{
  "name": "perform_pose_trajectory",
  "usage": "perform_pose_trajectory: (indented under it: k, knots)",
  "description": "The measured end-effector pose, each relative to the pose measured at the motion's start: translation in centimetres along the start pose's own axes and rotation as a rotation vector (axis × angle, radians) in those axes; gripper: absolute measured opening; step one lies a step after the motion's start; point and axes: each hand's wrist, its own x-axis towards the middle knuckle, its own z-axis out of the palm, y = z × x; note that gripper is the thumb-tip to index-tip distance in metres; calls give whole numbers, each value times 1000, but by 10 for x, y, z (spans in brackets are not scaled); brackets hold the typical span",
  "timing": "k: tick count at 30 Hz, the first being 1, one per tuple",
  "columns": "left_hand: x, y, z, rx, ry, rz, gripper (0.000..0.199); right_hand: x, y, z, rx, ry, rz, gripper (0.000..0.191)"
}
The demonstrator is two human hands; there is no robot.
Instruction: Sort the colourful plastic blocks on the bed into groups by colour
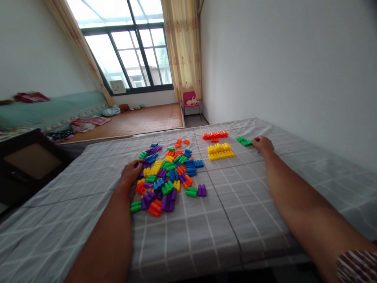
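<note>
A loose pile of plastic toy building blocks (160, 171) in green, blue, purple, orange and yellow, shaped like joined tubes, lies on the checked grey cloth. At the pile's left edge is my left hand (131, 171), its fingers bent against the blocks; what sits between them is hidden. My right hand (263, 144), farther right, has its fingers closed at the right end of a short row of green blocks (244, 141) on the cloth. Between the two hands stand an orange group of joined blocks (215, 136) and a yellow group (220, 151) just nearer to me.
The grey checked cloth (188, 243) covers the surface up to its far edge. A white wall (288, 67) runs along the right. Beyond are a low brown platform (147, 118), a pink chair (190, 98) and a window. A dark cabinet (32, 169) stands at left.
</note>
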Motion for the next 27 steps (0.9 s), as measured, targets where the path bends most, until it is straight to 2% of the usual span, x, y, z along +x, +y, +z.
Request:
perform_pose_trajectory:
  k: [3, 6, 8, 11, 13, 19, 24, 27]
  knots:
    - [-2, 3, 0, -24, 8, 5, 38, 2, -2, 2, 68, 112, -38, 25]
    - [-4, 5, 0, -57, 19, -6, 36, 0, -19, -3, 164, 204, -147, 29]
    - [-5, 5, 1, -120, 39, -12, 36, -7, -41, -10, 212, 213, -221, 31]
    - [-6, 2, 4, -308, 86, -20, 40, -29, -89, -21, 284, 190, -389, 30]
    - [-6, -1, 6, -435, 128, -47, 44, -53, -125, -24, 336, 104, -567, 28]
    - [-1, -5, 9, -741, 295, -137, 41, -142, -220, -14, 430, -333, -1116, 24]
    - [2, -3, 12, -952, 313, -206, 38, -197, -281, -6, 545, -475, -1317, 23]
    - [3, -4, 15, -986, 326, -207, 34, -227, -316, -2, 501, -546, -1394, 23]
